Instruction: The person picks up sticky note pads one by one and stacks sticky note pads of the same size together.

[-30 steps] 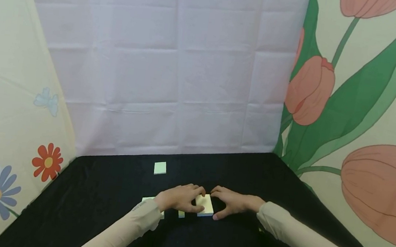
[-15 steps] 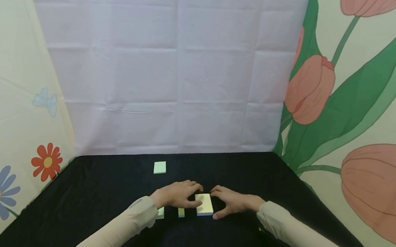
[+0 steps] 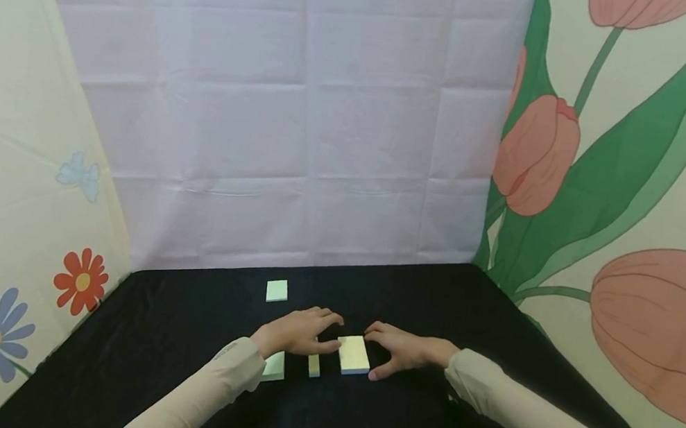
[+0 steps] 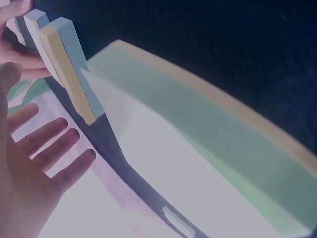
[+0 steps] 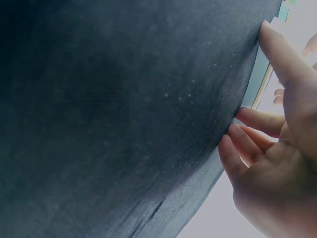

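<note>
A thick yellow square pad, like sticky notes (image 3: 355, 356), lies on the black cloth between the two hands. At its right side is the right hand (image 3: 401, 348), whose thumb and fingertips (image 5: 241, 113) rest at the pad's edge. The left hand (image 3: 296, 331) hovers left of the pad with loosely spread fingers and holds nothing; its thumb tip is close to the pad's left edge. Below the left hand lies a narrow yellow-and-blue strip pad (image 3: 314, 366). A pale green square pad (image 3: 275, 367) sits farther left, partly hidden by the left wrist; it looms large in the left wrist view.
Another light green pad (image 3: 276, 291) lies farther back on the black tabletop (image 3: 359, 418). A creased white cloth (image 3: 264, 129) hangs behind the table. Flower-printed panels (image 3: 651, 330) border both sides.
The left hand has let go of the yellow pad and drawn back to the left, uncovering more of the strip. The right hand and the pad stay nearly where they were.
</note>
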Motion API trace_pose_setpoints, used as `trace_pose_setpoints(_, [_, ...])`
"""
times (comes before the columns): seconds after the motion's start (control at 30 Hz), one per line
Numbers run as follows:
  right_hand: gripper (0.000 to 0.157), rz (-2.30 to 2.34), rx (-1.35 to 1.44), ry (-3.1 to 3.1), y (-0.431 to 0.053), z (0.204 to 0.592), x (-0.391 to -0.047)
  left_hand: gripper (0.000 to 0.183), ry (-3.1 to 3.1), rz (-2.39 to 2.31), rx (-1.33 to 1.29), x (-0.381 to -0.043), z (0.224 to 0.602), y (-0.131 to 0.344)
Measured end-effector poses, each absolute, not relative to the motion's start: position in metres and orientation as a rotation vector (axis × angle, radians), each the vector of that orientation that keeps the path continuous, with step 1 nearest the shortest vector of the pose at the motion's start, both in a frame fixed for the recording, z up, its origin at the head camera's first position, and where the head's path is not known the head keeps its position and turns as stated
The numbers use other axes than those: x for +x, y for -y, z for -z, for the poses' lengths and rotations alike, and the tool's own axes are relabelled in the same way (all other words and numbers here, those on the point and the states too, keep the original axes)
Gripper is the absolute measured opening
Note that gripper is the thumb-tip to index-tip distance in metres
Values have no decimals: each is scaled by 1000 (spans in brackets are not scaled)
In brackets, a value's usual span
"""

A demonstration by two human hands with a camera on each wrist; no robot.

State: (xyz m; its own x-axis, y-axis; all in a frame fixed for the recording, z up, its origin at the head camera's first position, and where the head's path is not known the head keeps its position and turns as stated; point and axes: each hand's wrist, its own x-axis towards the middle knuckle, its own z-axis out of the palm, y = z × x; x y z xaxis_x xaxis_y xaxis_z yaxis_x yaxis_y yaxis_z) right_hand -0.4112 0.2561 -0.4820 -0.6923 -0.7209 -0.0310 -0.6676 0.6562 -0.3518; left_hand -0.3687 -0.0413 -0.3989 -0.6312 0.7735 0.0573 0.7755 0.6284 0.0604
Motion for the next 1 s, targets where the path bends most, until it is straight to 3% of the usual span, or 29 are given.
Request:
trace_pose_setpoints(0.17, [80, 480, -1156, -2706, -254, 474, -401, 56, 2802, 133, -1344, -371, 397, 48])
trace_pose_setpoints(0.47, [74, 556, -1123, -2673, -231, 416, -344, 53, 2789, 139, -1314, -375, 394, 59])
trace_pose_setpoints(0.73, [86, 475, -1110, -2704, -256, 477, -406, 49, 2755, 130, -1292, -379, 390, 73])
trace_pose_setpoints(0.87, [87, 485, -1098, -2706, -256, 477, -406, 48, 2756, 156, -1283, -381, 389, 79])
trace_pose_setpoints(1.0, [80, 502, -1150, -2697, -250, 461, -386, 48, 2799, 239, -1247, -381, 387, 86])
